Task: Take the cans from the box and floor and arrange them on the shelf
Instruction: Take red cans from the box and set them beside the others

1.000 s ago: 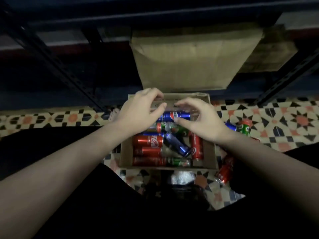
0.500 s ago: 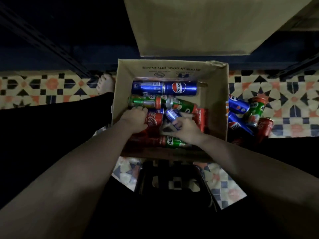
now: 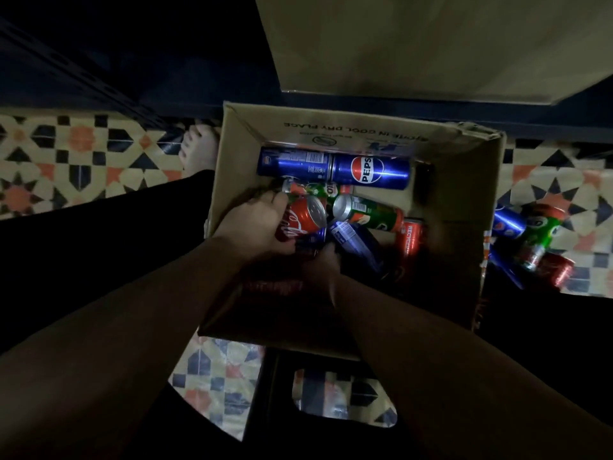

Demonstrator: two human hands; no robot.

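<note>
Inside the box [image 3: 464, 200], left hand [image 3: 252, 224] grips red cola can [image 3: 300, 222]; right hand [image 3: 323, 265] holds blue can [image 3: 356, 242]; pickup step; next, likely lift both to shelf.

A patterned tile floor [image 3: 66, 161] in cream, black and orange carries everything here. An open cardboard box [image 3: 464, 200] sits on it, pushed up near the dark shelf frame [image 3: 99, 78]. Just right of the box, a loose heap of cans [image 3: 534, 240] lies on the tiles: blue, green and red ones, tipped on their sides and touching. A bare foot [image 3: 199, 151] rests on the floor beside the box's left wall, and a dark stool [image 3: 275, 393] stands at the near side
</note>
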